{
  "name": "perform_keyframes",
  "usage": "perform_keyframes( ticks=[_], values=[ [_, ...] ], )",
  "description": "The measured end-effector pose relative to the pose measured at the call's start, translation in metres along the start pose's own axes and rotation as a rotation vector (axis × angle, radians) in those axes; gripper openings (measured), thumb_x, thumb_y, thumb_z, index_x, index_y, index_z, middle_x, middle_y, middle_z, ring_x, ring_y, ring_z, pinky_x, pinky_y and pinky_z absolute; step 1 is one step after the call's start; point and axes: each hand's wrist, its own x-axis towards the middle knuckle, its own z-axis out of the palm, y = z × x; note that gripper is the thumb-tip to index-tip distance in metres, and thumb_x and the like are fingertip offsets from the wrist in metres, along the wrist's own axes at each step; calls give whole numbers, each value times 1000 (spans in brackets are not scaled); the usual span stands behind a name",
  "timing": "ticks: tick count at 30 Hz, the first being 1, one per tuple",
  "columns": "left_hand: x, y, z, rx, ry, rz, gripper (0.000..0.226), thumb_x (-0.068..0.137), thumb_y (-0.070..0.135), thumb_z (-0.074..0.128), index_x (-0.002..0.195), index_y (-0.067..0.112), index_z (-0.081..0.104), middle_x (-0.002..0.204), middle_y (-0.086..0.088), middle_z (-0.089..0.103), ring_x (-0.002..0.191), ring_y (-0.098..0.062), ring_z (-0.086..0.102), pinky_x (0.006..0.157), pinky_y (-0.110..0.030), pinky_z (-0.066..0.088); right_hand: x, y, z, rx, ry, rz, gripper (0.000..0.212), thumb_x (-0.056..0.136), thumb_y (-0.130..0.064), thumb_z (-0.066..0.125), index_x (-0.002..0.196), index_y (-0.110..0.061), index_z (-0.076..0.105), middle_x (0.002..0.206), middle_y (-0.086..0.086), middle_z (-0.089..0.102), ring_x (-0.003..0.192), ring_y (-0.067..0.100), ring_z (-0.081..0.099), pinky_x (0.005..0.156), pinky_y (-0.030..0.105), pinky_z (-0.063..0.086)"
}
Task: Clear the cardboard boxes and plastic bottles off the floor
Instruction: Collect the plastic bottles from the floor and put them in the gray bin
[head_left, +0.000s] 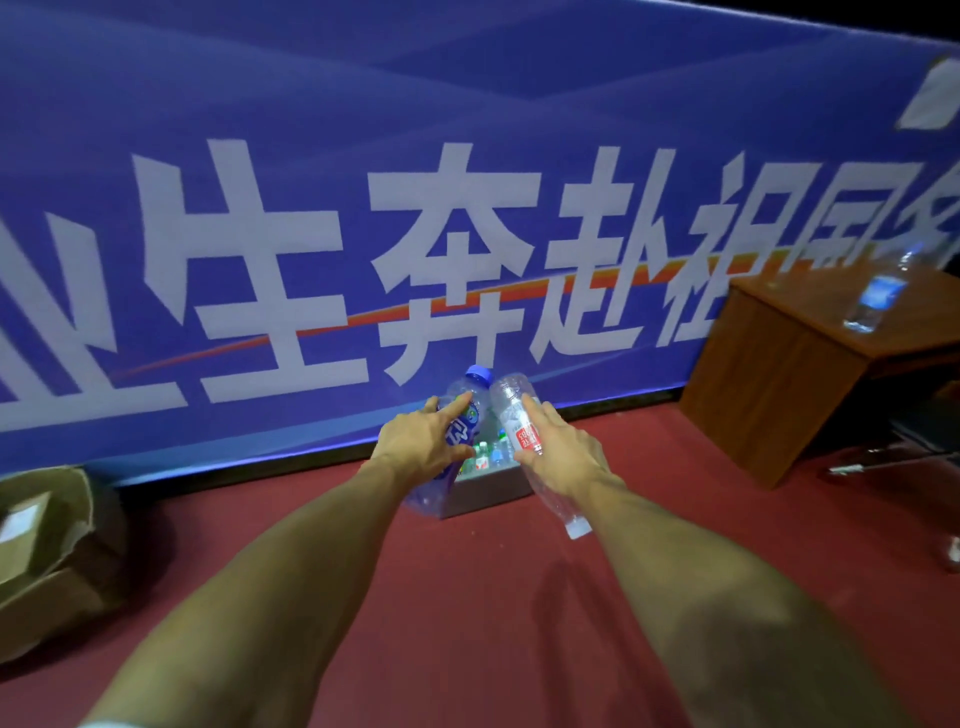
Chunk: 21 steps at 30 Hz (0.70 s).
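— Well, what is around me?
— A big blue banner (311, 104) fills the wall. Under it is the red floor (467, 597). A wooden desk (779, 374) stands to your right. Brown cardboard boxes (47, 545) lie on the floor far off to your left, not yet cleared.
— Where do my two bottles go?
— My guess is the pale box (488, 496) near the foot of the banner. It already has little bottles in it. It lies straight ahead of your hands and a bit below them.
— Which hand is closer?
— About the same, I think. Your left hand (421, 441) is over the box's left end, and your right hand (558, 452) is over its right end.
— What am I holding?
— Your left fingers curl round the blue-capped bottle (480, 402). Your right fingers curl round the clear bottle with the red label (524, 434). Both are tilted. Their far ends lean in and almost touch, like a tent. The clear one's thin end points back at you.
— And next?
— Reach forward and down, then let go. One water bottle (878, 296) stands on the desk too.
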Motion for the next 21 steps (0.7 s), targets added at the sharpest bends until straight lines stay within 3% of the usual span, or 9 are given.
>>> perform_keyframes(
  ticks=[8, 15, 21],
  values=[
    [166, -54, -10, -54, 36, -32, 76, 93, 65, 50, 155, 50, 10, 165, 2, 22, 134, -31, 49, 97, -41, 48, 171, 5, 2, -6, -23, 33, 84, 98, -43, 58, 159, -33, 2, 167, 3, 14, 133, 33, 48, 103, 44, 44],
    [290, -63, -7, -141, -8, -62, 74, 95, 60, 52, 156, 45, 13, 162, -1, 30, 133, -29, 49, 96, -40, 49, 301, 24, 10, 18, -82, 73, 84, 98, -45, 58, 160, -33, 1, 167, 3, 14, 133, 35, 49, 104, 44, 43],
    [404, -83, 30, -127, -105, -118, 76, 96, 61, 48, 157, 43, 6, 165, -2, 22, 134, -29, 49, 97, -41, 49, 426, 57, 35, 44, -153, 40, 84, 99, -45, 57, 160, -33, 1, 167, 2, 14, 135, 34, 47, 105, 44, 43]
  ],
)
